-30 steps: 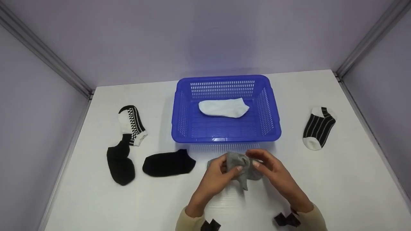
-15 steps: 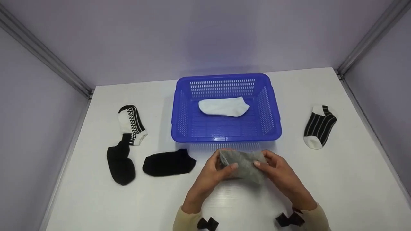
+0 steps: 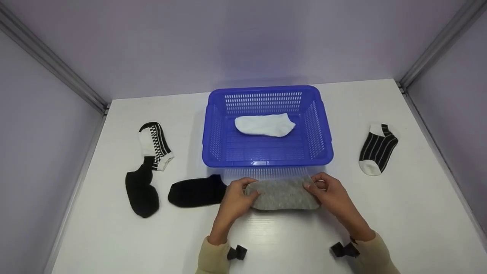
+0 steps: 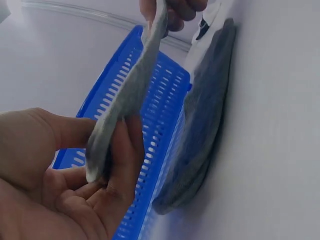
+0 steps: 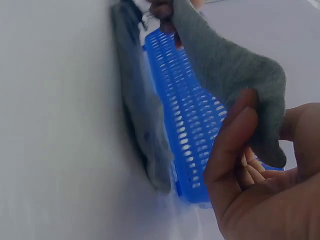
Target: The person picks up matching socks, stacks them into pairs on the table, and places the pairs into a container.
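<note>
A grey ankle sock (image 3: 283, 194) is stretched out flat in front of the basket, between my two hands. My left hand (image 3: 235, 201) pinches its left end between thumb and fingers. At the other end, my right hand (image 3: 335, 198) pinches it the same way. Both wrist views show a second grey sock (image 4: 200, 120) lying on the table below the held one, apart from it. From the head view that lower sock is almost wholly hidden. A black sock (image 3: 196, 191) lies just left of my left hand, its cuff end partly behind my fingers.
The blue basket (image 3: 266, 163) stands just beyond my hands with a white sock (image 3: 264, 125) in it. Leftward lie a checkered black-and-white sock (image 3: 154, 144) and a black sock (image 3: 142, 194), touching. A striped black-and-white sock (image 3: 378, 150) lies at right.
The bunched grey sock has been spread out straight. My left hand has moved left and my right hand slightly right, each keeping its hold on the sock.
</note>
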`<state>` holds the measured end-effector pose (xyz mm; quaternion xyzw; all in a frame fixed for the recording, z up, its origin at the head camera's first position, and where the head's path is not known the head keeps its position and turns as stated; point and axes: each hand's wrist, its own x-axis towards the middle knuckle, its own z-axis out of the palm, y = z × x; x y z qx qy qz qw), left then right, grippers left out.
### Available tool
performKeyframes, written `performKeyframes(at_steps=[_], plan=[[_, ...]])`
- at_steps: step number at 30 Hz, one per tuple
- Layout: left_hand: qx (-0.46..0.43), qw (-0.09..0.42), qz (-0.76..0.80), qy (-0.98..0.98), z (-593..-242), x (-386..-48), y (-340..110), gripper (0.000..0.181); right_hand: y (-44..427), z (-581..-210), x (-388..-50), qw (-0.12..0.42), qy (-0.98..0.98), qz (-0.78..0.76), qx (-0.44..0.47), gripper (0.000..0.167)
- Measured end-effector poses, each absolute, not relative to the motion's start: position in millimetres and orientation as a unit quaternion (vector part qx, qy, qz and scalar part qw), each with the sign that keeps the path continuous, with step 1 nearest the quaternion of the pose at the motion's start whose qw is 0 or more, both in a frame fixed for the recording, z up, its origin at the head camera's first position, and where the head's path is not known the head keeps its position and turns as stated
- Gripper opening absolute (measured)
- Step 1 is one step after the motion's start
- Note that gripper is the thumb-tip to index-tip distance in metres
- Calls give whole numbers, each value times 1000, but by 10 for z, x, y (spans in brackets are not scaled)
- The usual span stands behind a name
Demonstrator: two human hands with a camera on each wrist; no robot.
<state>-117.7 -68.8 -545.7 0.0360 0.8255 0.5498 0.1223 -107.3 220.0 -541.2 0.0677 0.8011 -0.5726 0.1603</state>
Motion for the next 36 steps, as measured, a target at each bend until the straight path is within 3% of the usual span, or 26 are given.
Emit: performKeyframes(at_steps=[5,15,24,30,36], plan=[[22,86,517,851,-5481,-1239,-735,22,2248,-5475,-1151,134,839,-527,32,34],[10,83,434,897,-5502,-1178,-801,19,2224,-5575,-1168,135,890,-436,-17,23],[10,95,338,936,-5514,-1108,-780,48,2186,-5559,-1150,97,924,-368,-44,18],[27,83,337,938,-5506,-1094,-755,32,2151,-5565,-1177,50,928,-362,-74,11],[30,72,341,937,-5507,-1095,-743,25,2136,-5568,-1223,51,925,-366,-85,9]])
